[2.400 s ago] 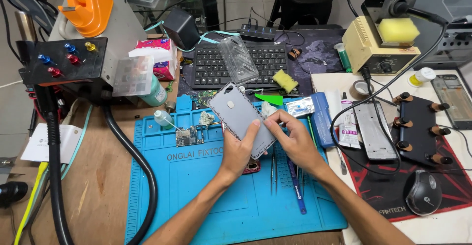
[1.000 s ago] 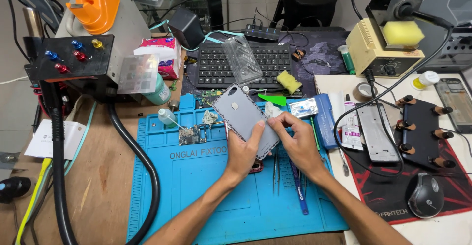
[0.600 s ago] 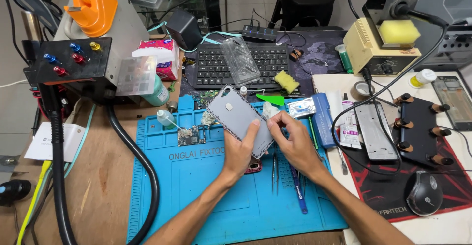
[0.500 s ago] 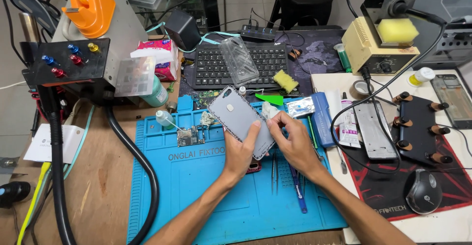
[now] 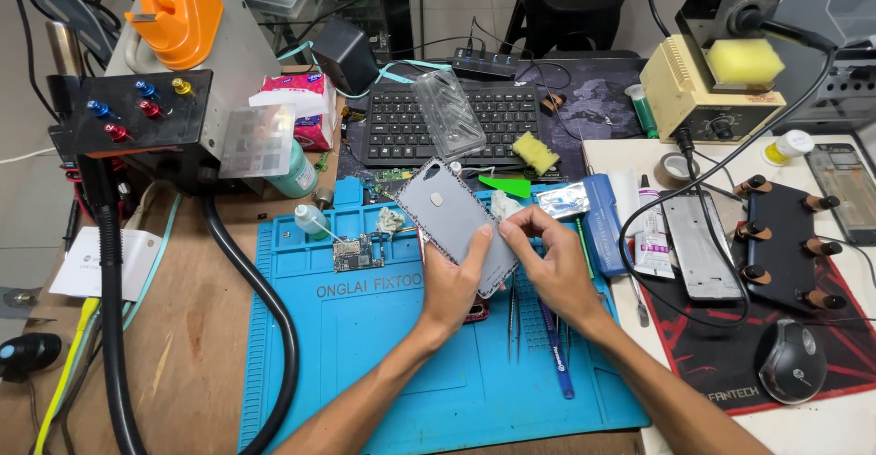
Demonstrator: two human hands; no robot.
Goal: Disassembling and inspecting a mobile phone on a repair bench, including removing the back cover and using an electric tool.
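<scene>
**Phone back cover in both hands, loose parts still out on the mat**

The counter (image 5: 182,327) carried a blue work mat (image 5: 383,364), and over its upper middle the 2 hands held a grey phone back cover (image 5: 453,222), tilted, outer face up. The left hand (image 5: 453,282) gripped its lower edge, fingers closed on it from beneath with the thumb on top. The right hand (image 5: 547,268) pinched at the cover's lower right corner, fingertips shut on that edge. Judging by this, the phone was not yet whole: a small circuit board (image 5: 356,254) lay apart on the mat to the left, and tweezers (image 5: 513,313) rested beside the right hand, untouched. Whether the cover was coming off or going on could not be told.
</scene>
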